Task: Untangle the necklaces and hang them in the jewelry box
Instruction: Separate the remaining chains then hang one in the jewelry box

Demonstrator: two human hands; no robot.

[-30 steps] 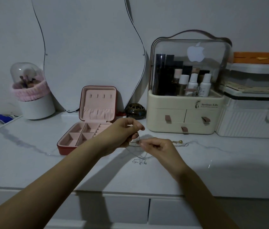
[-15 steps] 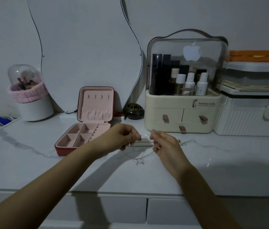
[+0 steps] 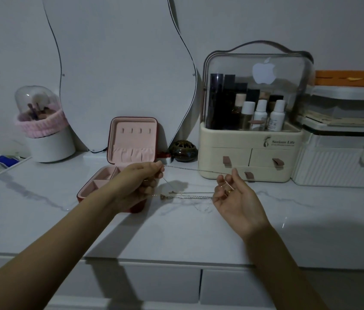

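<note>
Thin chain necklaces (image 3: 190,170) stretch taut between my two hands above the marble top. My left hand (image 3: 139,183) pinches one end at its fingertips. My right hand (image 3: 236,198) pinches the other end, palm turned up. A second stretch of chain with a small pendant (image 3: 165,196) runs lower between the hands. The red jewelry box (image 3: 131,139) stands open behind my left hand, pink inside, with hooks in its raised lid and several compartments in its base.
A cream cosmetic organiser (image 3: 250,153) with bottles stands at the back right, white containers (image 3: 342,162) beside it. A wavy mirror (image 3: 118,63) leans on the wall. A brush holder (image 3: 46,139) sits at the back left, a small dark pot (image 3: 183,151) behind the box.
My hands have moved apart, left hand leftward over the box and right hand rightward, pulling the chain from a short slack loop into a long taut line.
</note>
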